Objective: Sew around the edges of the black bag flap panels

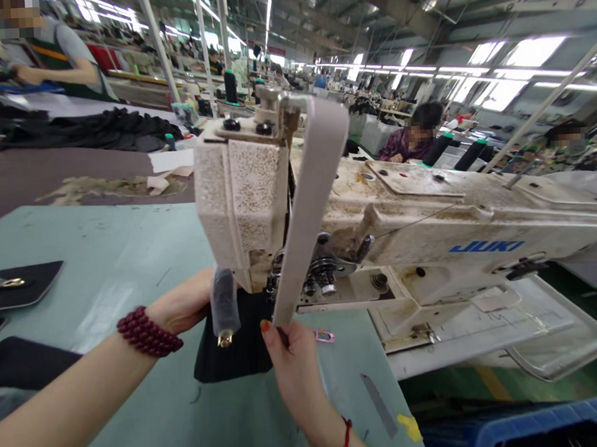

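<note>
Left forearm (80, 398) is crossing the lower left, its left hand (196, 299) hiding behind plastic wrap (224, 297), grip impossible to tell. Right hand (296, 365) is pinching the black panel (245, 357), which is lying just left of it, lower center, long axis unclear.

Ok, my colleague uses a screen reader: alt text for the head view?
Right hand and partly hidden left hand on a black panel at a white JUKI sewing machine. A plastic-wrapped tab with gold hardware lies on it; more black pieces lie at left.
</note>
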{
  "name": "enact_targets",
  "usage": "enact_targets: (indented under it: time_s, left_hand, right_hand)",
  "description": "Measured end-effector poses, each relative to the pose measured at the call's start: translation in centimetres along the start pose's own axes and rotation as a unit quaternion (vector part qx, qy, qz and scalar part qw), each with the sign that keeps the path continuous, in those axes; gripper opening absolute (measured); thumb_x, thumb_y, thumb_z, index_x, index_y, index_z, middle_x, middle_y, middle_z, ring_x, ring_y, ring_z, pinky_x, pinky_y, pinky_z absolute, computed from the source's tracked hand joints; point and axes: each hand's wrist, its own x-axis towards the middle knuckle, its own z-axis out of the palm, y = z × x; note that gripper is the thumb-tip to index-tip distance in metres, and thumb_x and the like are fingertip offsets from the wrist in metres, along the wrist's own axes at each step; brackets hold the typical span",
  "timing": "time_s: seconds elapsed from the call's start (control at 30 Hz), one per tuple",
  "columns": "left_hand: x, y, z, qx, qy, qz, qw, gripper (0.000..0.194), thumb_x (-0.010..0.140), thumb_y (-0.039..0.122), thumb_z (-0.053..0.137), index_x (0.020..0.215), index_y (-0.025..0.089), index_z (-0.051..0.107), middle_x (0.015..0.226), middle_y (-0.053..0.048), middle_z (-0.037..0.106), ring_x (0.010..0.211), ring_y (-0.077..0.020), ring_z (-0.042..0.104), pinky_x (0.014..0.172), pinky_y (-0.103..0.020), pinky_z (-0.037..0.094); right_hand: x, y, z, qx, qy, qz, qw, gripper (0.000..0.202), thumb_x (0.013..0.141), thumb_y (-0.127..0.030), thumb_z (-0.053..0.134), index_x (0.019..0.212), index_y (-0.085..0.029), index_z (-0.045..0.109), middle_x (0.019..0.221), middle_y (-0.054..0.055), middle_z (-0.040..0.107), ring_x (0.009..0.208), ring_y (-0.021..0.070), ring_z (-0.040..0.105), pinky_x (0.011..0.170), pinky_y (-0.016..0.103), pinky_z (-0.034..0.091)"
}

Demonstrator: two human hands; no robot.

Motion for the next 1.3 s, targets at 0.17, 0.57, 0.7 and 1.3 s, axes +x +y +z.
enact_targets:
  time_s: [0.17,0.57,0.7,1.3]
  left_hand:
    - [-1.2,-3.9,-4.5,-0.03,0.021,0.003,0.999,0.019,0.072,0.017,0.077,0.09,0.014,0.076,0.075,-0.003,0.078,0.064,-0.0204,0.073,0.058,-0.025,0.059]
    - [-7.7,-14.0,-1.2,-0.094,0.091,-0.023,0.991,0.039,0.063,0.053,0.079,0.063,0.015,0.071,0.066,-0.006,0.07,0.07,-0.0244,0.066,0.065,-0.033,0.055]
    - [-7.0,-12.6,-0.9,-0.016,0.136,0.004,0.991,0.035,0.06,0.043,0.085,0.07,0.015,0.066,0.064,-0.001,0.065,0.061,-0.0169,0.059,0.058,-0.026,0.05]
    - [-7.1,-11.9,-1.4,0.169,0.149,0.039,0.974,0.051,0.069,0.052,0.076,0.103,0.015,0.068,0.113,-0.012,0.071,0.111,-0.0308,0.061,0.107,-0.042,0.039]
  right_hand:
    - [-1.3,0.7,0.0,0.1,-0.09,0.111,0.985,0.068,0.079,-0.077,0.049,0.082,-0.009,0.049,0.067,0.004,0.05,0.054,0.01,0.056,0.045,0.013,0.035]
    - [-4.0,1.4,0.0,0.148,-0.112,0.117,0.976,0.069,0.081,-0.076,0.049,0.083,-0.007,0.049,0.072,0.01,0.06,0.049,0.0073,0.056,0.047,0.011,0.039]
    - [-4.0,1.0,-0.2,0.14,-0.108,0.111,0.978,0.07,0.081,-0.076,0.05,0.085,-0.006,0.051,0.071,0.01,0.06,0.051,0.007,0.056,0.047,0.01,0.038]
    - [-4.1,0.6,-1.4,0.132,-0.135,0.128,0.974,0.067,0.08,-0.075,0.051,0.083,-0.008,0.048,0.068,0.009,0.059,0.051,0.0085,0.057,0.048,0.012,0.04]
